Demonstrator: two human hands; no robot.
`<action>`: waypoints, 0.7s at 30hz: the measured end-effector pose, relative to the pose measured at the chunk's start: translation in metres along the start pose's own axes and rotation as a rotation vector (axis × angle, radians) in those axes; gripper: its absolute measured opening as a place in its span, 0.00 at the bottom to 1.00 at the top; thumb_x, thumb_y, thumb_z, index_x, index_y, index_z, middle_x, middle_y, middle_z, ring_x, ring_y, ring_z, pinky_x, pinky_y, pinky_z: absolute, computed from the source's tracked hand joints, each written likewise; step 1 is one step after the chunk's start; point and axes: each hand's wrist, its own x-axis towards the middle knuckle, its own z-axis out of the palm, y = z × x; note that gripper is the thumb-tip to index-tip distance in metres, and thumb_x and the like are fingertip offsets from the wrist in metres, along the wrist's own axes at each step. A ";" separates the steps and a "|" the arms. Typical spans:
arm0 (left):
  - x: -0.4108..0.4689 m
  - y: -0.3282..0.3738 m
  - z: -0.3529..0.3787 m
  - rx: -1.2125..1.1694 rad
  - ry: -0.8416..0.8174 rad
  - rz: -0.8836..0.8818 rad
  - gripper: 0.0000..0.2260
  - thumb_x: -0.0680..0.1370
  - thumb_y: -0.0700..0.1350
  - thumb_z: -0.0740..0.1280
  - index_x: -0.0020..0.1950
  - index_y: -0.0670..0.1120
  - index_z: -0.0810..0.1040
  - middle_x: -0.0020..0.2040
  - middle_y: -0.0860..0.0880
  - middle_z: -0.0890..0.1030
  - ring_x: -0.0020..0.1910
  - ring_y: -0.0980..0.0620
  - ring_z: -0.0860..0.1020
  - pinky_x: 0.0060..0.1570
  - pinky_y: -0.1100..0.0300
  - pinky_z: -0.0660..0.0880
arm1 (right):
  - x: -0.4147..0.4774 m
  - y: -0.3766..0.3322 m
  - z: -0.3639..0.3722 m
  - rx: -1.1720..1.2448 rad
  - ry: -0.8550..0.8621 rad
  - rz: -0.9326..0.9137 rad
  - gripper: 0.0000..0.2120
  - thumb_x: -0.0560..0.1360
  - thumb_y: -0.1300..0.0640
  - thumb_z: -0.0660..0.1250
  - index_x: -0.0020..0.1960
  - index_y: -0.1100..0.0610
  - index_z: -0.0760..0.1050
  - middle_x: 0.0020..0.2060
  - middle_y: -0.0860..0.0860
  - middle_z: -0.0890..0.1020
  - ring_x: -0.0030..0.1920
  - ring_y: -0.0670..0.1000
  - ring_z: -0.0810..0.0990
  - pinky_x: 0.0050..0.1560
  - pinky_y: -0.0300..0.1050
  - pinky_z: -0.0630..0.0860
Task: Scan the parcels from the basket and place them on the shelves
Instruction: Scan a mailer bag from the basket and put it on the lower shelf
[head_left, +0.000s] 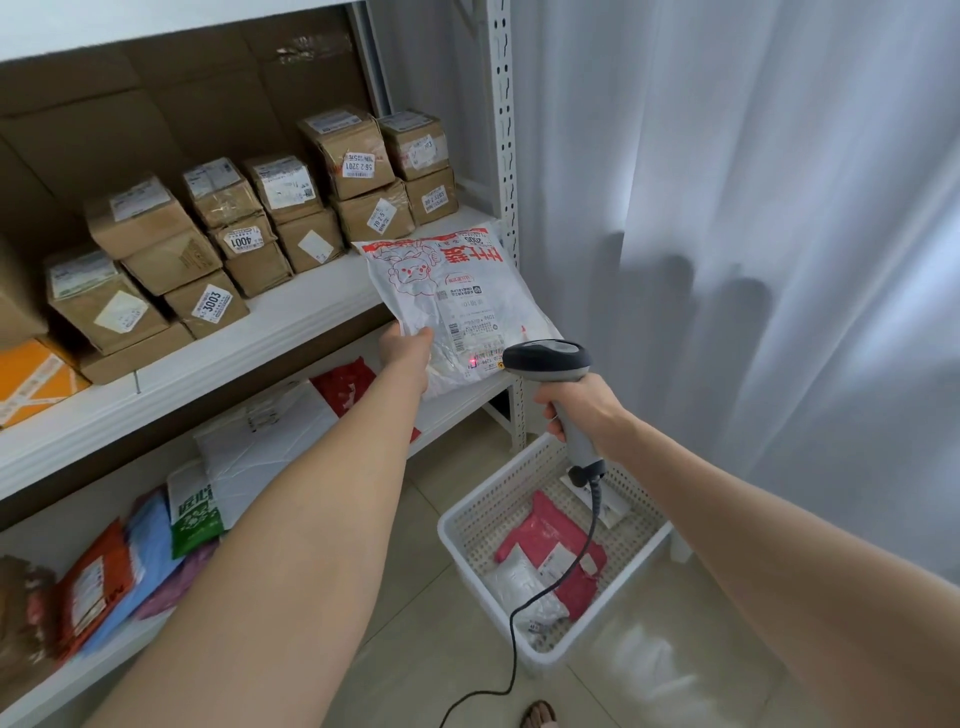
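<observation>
My left hand (404, 344) grips a white plastic parcel (457, 291) with red print, held up in front of the shelf's right end. My right hand (587, 410) grips a grey and black barcode scanner (549, 364), its head right beside the parcel's label. A red scan dot lights the label's lower edge. Below on the floor stands the white perforated basket (467, 525), holding a pink bag (556, 551), a small white bag (519, 587) and a pale packet under the scanner's cable.
The middle shelf (260, 343) carries several stacked brown cartons with number labels. The lower shelf (457, 410) holds flat soft bags in white, red, green, blue and orange. A white upright post (506, 156) and a curtain (753, 208) are on the right. The cable trails over the tiled floor.
</observation>
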 end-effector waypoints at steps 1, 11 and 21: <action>-0.008 -0.002 -0.004 -0.005 -0.002 -0.001 0.13 0.78 0.37 0.65 0.63 0.42 0.76 0.59 0.43 0.79 0.56 0.46 0.78 0.46 0.59 0.74 | -0.009 0.003 -0.001 0.000 -0.003 -0.007 0.08 0.70 0.63 0.68 0.33 0.60 0.72 0.28 0.55 0.75 0.25 0.51 0.72 0.29 0.42 0.71; -0.065 -0.019 -0.057 -0.035 0.008 -0.013 0.13 0.79 0.37 0.65 0.64 0.42 0.76 0.60 0.44 0.79 0.58 0.45 0.78 0.49 0.56 0.75 | -0.077 0.023 0.020 0.036 -0.032 -0.041 0.08 0.71 0.65 0.68 0.34 0.61 0.72 0.27 0.53 0.76 0.22 0.48 0.72 0.27 0.39 0.70; -0.051 -0.060 -0.147 0.084 -0.025 -0.207 0.17 0.77 0.41 0.68 0.66 0.45 0.74 0.61 0.45 0.78 0.58 0.42 0.77 0.58 0.46 0.75 | -0.066 0.016 0.096 0.114 -0.019 -0.020 0.11 0.72 0.63 0.73 0.52 0.61 0.77 0.43 0.56 0.79 0.42 0.55 0.79 0.35 0.47 0.78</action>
